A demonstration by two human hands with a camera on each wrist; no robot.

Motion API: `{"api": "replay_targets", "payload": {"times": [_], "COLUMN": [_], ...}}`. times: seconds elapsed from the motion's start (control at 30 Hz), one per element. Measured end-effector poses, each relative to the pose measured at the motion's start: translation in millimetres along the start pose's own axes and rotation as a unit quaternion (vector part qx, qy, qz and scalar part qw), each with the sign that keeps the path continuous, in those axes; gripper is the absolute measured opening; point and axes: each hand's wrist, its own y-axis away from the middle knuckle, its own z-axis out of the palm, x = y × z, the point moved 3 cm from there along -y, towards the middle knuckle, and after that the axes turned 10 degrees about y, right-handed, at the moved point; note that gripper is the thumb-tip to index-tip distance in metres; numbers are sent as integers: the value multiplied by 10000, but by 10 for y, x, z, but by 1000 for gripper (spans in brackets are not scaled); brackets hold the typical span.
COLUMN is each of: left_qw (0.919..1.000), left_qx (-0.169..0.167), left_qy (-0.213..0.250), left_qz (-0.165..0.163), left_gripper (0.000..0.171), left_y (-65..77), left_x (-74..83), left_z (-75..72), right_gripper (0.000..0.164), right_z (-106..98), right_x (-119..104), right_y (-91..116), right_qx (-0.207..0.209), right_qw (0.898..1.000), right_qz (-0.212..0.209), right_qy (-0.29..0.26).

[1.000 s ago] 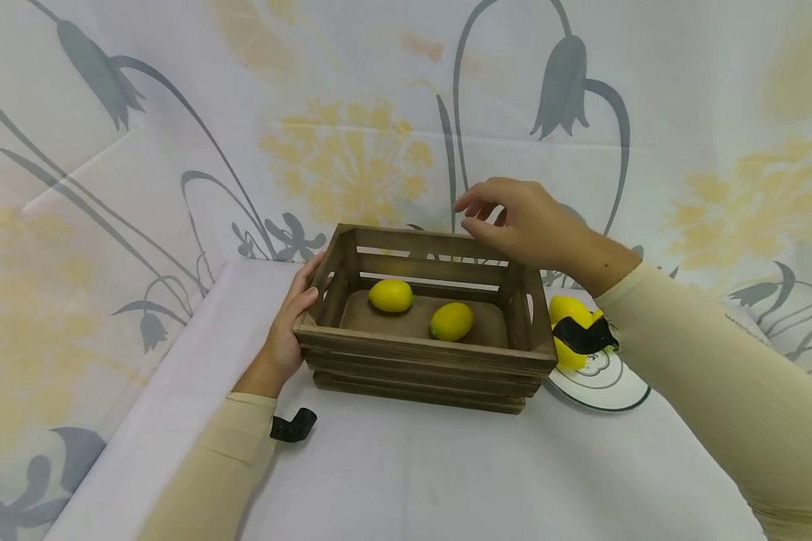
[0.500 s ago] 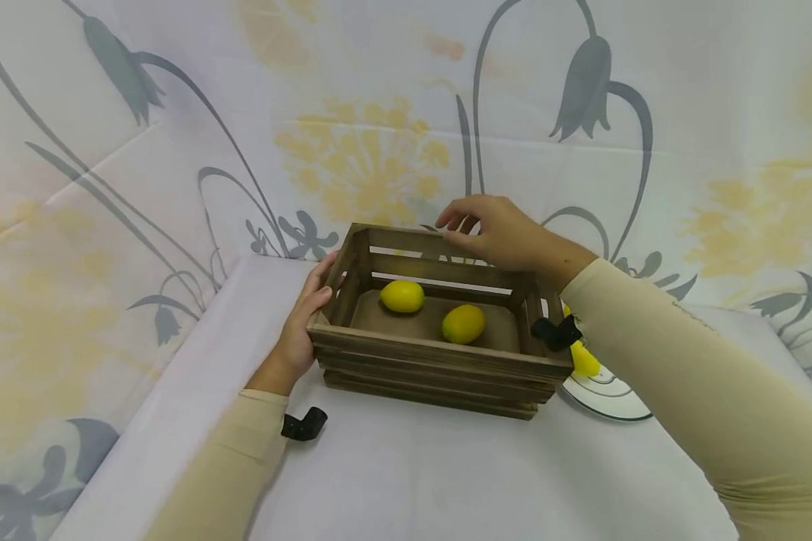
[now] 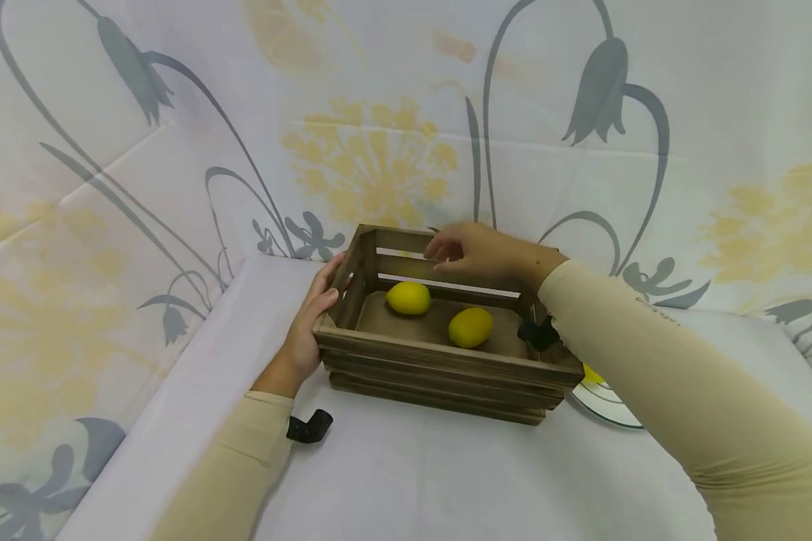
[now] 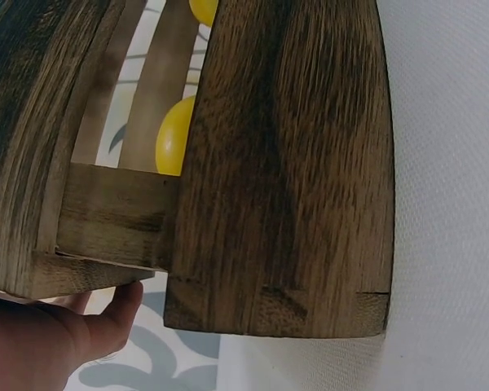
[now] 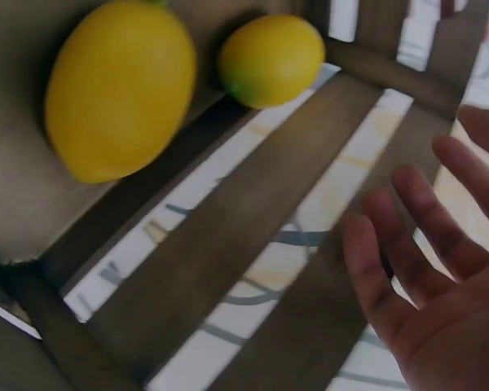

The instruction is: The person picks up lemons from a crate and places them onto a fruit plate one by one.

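Note:
A brown slatted wooden crate (image 3: pixel 440 359) stands on the white cloth. Two yellow lemons lie inside: one lemon (image 3: pixel 409 298) toward the left, the other lemon (image 3: pixel 470 328) nearer the front. My left hand (image 3: pixel 306 327) holds the crate's left end, its thumb at the rim and its fingers along the outside; the left wrist view shows this hand (image 4: pixel 73 334) at the crate's corner. My right hand (image 3: pixel 483 252) hovers over the crate near its back wall, holding nothing. In the right wrist view its loosely bent fingers (image 5: pixel 424 216) are apart from both lemons.
Right of the crate, a white plate (image 3: pixel 612 408) with a dark rim is partly hidden by my right sleeve. A bit of yellow lemon (image 3: pixel 592 374) shows on it. Flower-patterned cloth (image 3: pixel 379 75) hangs close behind the crate.
My right hand has moved left and down, from above the crate's back right corner to over its inside. The head view has shifted slightly. My left hand stays on the crate.

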Motion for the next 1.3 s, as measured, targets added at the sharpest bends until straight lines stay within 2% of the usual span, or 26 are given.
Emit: {"api": "replay_targets", "payload": {"times": [0.23,0.43,0.53,0.7,0.87,1.1,1.3], "left_qw": [9999,10000,10000,10000,9999,9999,9999], "left_qx": [53,10,-21,-19,5,-41,-72], "left_qy": [-103,-69,-58,-58,-159,-78,35], "left_qz": [21,33,65,45,64,111,143], "left_gripper": [61,61,60,60,59,60,60], "left_y": [6,3,-9,-4,1,-16,0], "left_x": [5,0,4,-9,-8,-26,-37], "left_z": [-12,6,20,8,-12,-8,-11], "right_gripper": [37,44,48,54,54,53,55], "right_z": [132,237,252,302,357,394,427], "right_x": [134,248,296,328,315,327,345], "right_y": [-9,-4,18,36,31,62,88], "right_qx": [-943,-1709,-1953,-2250,-2519,-2672,-2737], "right_qw": [9948,9834,9780,9693,9595,9523,9478], "right_qz": [345,438,585,958,1213,1468,1579], "right_qy": [188,424,443,257,350,154,422]}}
